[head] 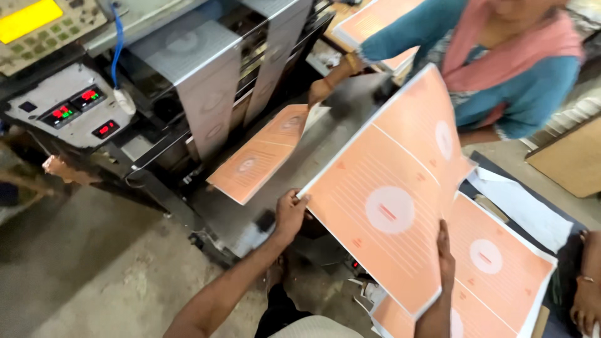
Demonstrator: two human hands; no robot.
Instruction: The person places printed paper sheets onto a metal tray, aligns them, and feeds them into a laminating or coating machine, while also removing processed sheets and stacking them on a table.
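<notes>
I hold a large orange printed sheet (388, 188) with white circles and fine lines, lifted and tilted over a stack of the same sheets (501, 269). My left hand (291, 213) grips the sheet's near left corner. My right hand (444, 250) holds its lower edge from beneath. Another orange sheet (260, 153) lies on the machine's metal outfeed table (338, 134). A co-worker's hand (319, 91) touches that sheet's far corner.
The machine (206, 69) has grey film webs, a control panel with red and green displays (72, 109) and a yellow screen (28, 19). A co-worker in a teal top with a pink scarf (513, 56) stands opposite. More orange sheets (375, 22) lie behind. Concrete floor (87, 269) lies at left.
</notes>
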